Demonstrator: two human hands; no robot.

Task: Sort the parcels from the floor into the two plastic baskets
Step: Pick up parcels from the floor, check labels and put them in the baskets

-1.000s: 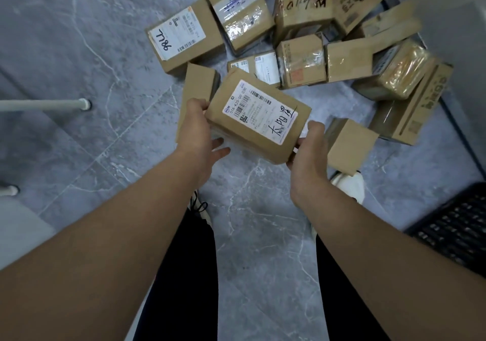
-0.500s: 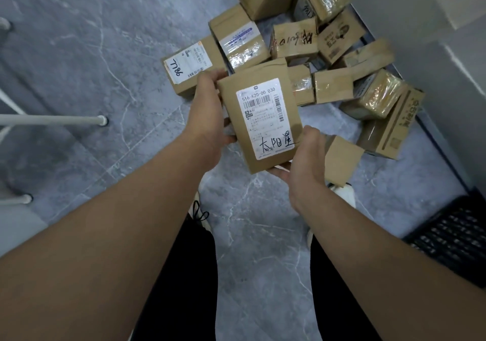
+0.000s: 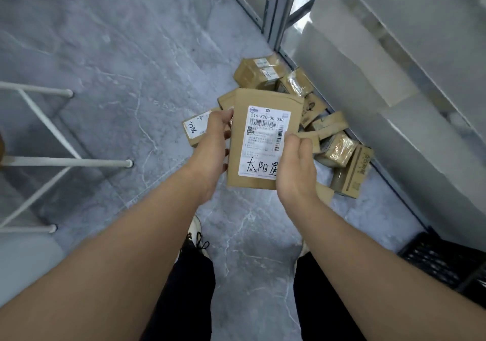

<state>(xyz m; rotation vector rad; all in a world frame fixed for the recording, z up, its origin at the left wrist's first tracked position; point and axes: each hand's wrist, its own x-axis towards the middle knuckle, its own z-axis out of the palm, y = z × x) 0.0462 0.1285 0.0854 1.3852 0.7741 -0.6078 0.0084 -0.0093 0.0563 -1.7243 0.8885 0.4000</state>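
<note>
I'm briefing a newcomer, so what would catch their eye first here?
A flat brown cardboard parcel with a white shipping label, upright at centre, gripped by the left hand and right hand. Behind it, a heap of brown cardboard parcels lies on the grey marbled floor, right of centre. A black plastic basket sits at lower right.

a white tubular frame [image 3: 65, 161] stands on the grey marbled floor [image 3: 131, 38], well left of a grey metal post [image 3: 276, 12].
</note>
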